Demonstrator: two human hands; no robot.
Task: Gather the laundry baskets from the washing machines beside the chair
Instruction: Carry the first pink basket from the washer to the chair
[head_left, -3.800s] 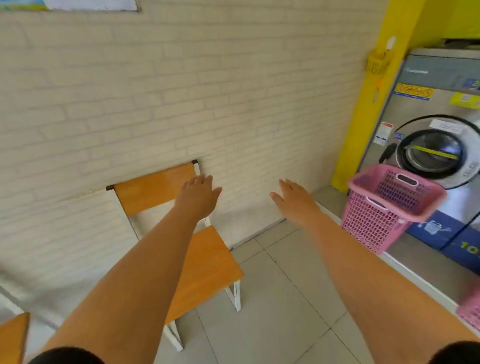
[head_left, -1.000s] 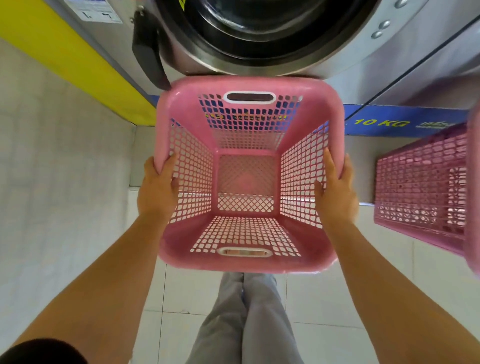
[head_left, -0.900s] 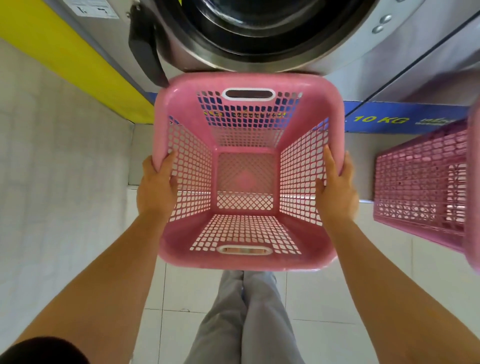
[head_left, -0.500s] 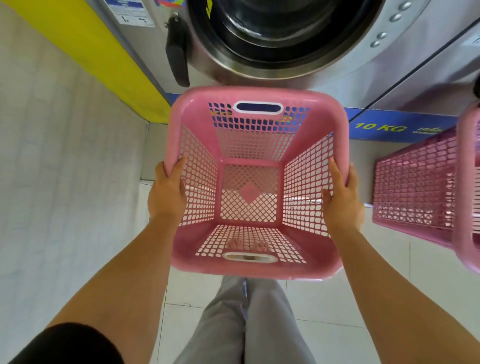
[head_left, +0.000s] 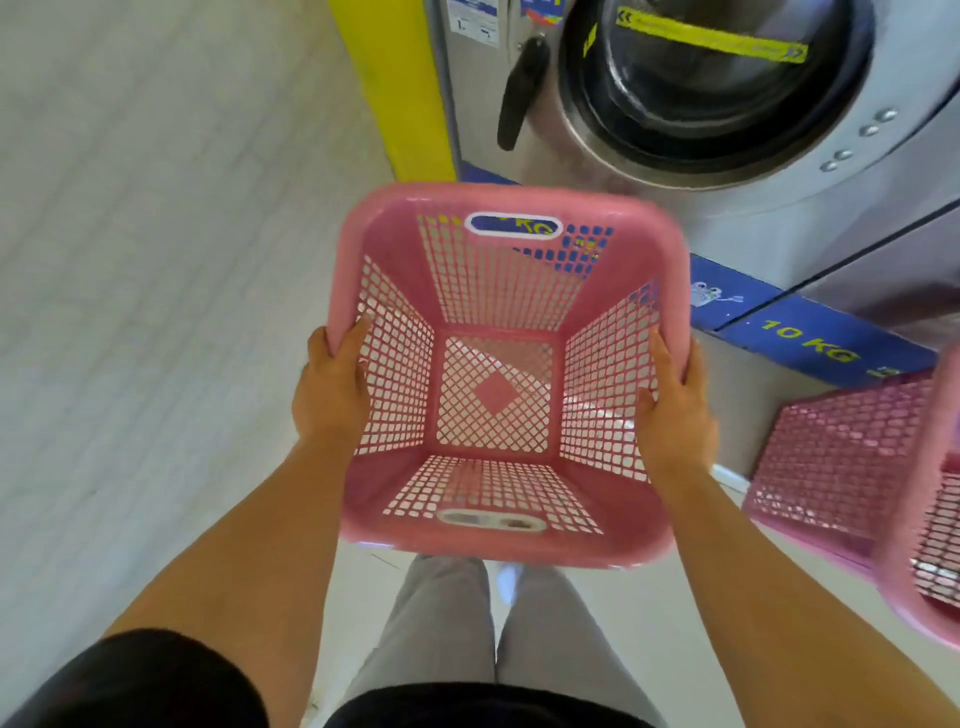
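Note:
I hold an empty pink laundry basket in front of me, lifted off the floor below the round door of a steel washing machine. My left hand grips its left rim and my right hand grips its right rim. A second pink laundry basket stands at the right, partly cut off by the frame edge. The chair is out of view.
A pale brick wall fills the left side. A yellow pillar stands between the wall and the machine. A blue "10 KG" band runs along the machine's base. My grey-trousered legs and pale floor tiles are below.
From reaching out near the chair, both hands have taken hold of the basket. Over the last second the basket has swung to the right in view and away from the machine.

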